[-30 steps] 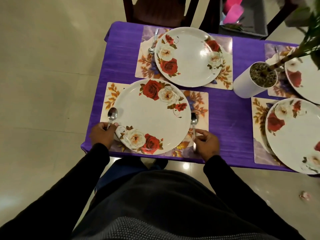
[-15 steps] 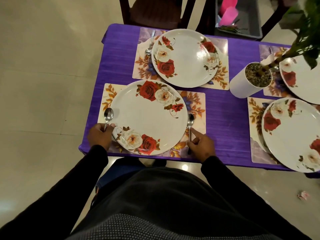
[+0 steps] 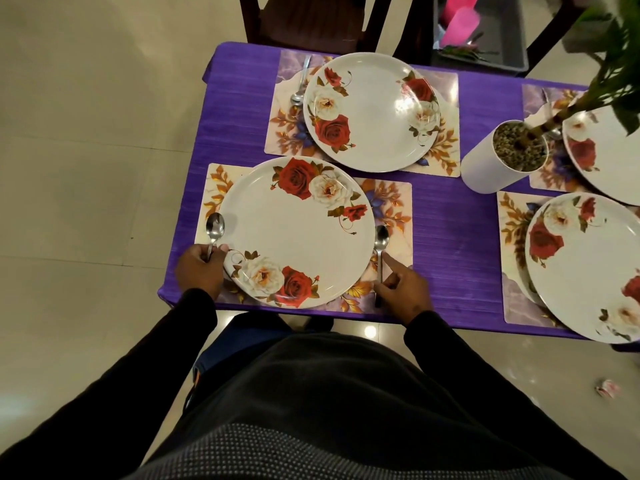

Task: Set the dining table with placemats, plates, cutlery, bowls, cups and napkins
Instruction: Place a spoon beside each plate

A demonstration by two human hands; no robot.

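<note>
The person stands at the near edge of the tabletop (image 3: 446, 237), which is covered with a purple cloth. Directly in front lies a leaf-patterned placemat (image 3: 393, 216), and a rose plate (image 3: 294, 233) sits on it, covering most of the mat.

The left hand (image 3: 201, 271) is at the near left corner of the mat, its fingers (image 3: 221, 249) curled round the handle of the left spoon (image 3: 214, 228). The bowl of this spoon lies just beside the plate's left rim, and only a narrow strip of mat remains there before the table edge.

The right hand (image 3: 403, 292) rests on the right spoon (image 3: 381, 244), which lies on the mat touching or almost touching the plate's right rim. The index finger is stretched along the handle, and the other fingers seem to be bent over its lower end, though this part is hidden. To the right of this spoon there is an open strip of mat and then bare purple cloth.

Beyond is a second plate (image 3: 372, 112) on its own mat, with a far spoon (image 3: 301, 81) at its left. A white plant pot (image 3: 485, 168) stands between this setting and two more plates at the right edge of the view.
</note>
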